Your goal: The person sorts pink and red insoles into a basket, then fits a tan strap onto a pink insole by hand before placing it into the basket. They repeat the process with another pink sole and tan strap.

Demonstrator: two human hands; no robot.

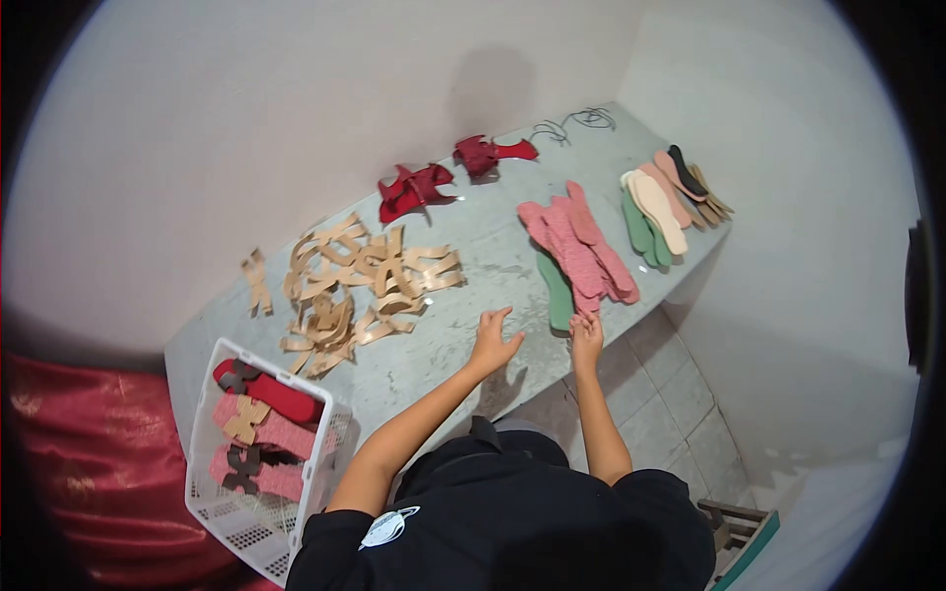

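Observation:
My left hand (496,342) is held over the grey table, its thumb and fingers apart and nothing in it. My right hand (587,340) is at the table's front edge, its fingers closed at the near end of a pink shoe sole (564,246) in a loose pile of several. A green sole (556,295) lies partly under that pile, close to the right hand's fingertips. Left of my left hand is a heap of tan sandal straps (370,271). How firmly the right fingers grip the sole is hard to make out.
A white plastic basket (335,433) with finished-looking sandals (281,394) stands at the left. Dark red straps (416,190) and thin cords (591,118) lie along the back of the table. Cream soles (654,209) and other soles lie at the right. Walls enclose the back and right.

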